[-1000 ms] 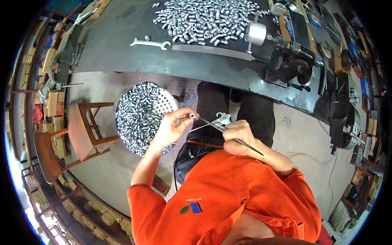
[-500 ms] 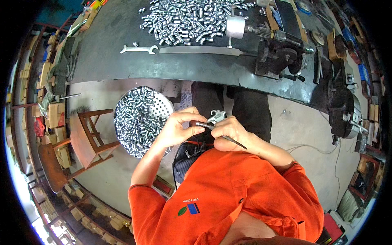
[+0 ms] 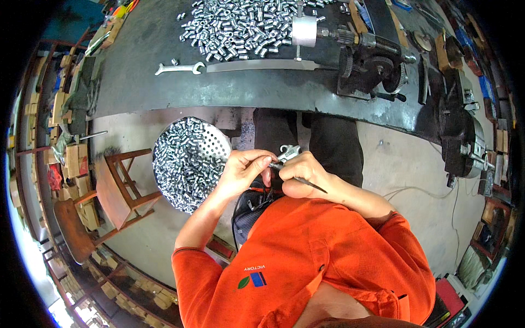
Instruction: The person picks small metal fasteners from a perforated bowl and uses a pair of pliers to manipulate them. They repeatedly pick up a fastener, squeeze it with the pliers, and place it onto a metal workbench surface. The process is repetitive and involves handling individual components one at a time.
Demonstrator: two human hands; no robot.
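In front of my waist, my left hand is closed, thumb and fingers pinched at a small part that they mostly cover. Against these fingertips is my right hand, wrapped round a silver-grey tool that looks like an air blow gun, with a hooked end upward. A dark, tapering rod or hose end sticks out below the right fist. Left of my left hand stands a round, perforated metal basket, heaped with small shiny metal sleeves.
On the dark workbench lie a pile of metal sleeves, an open-ended wrench and a long flat file. A geared machine stands right of them. A wooden stool is at left; a cable crosses the floor.
My left fingers have closed over the metal sleeve that showed between them before. Both hands stay close together; the view has shifted slightly.
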